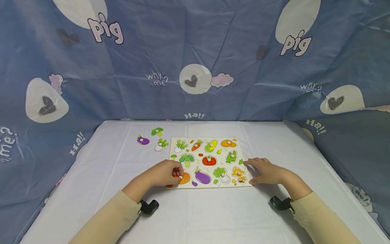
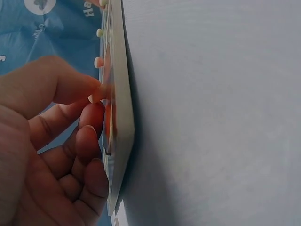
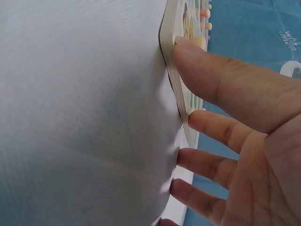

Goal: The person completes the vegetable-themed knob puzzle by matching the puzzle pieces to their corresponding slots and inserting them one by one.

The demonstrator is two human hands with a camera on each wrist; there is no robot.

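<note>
A wooden vegetable puzzle board (image 1: 195,186) lies flat on the white table. At its front left corner my left hand (image 1: 164,173) pinches the small knob (image 2: 95,96) of an orange, pumpkin-like puzzle piece (image 1: 185,178) between thumb and forefinger. The piece sits level with the board, partly covered by the fingers. My right hand (image 1: 264,172) touches the board's right edge, its thumb (image 3: 197,66) at the front corner and the other fingers spread along the side. Knobbed corn (image 1: 211,146), tomato (image 1: 209,160) and mushroom (image 1: 239,174) pieces are among those in the board.
Left of the board lie three loose knobbed pieces: an eggplant (image 1: 143,140), a broccoli (image 1: 157,131) and a white radish (image 1: 161,145). The matching pictures on the board show no knobs. A blue patterned cloth (image 1: 167,101) hangs behind the table.
</note>
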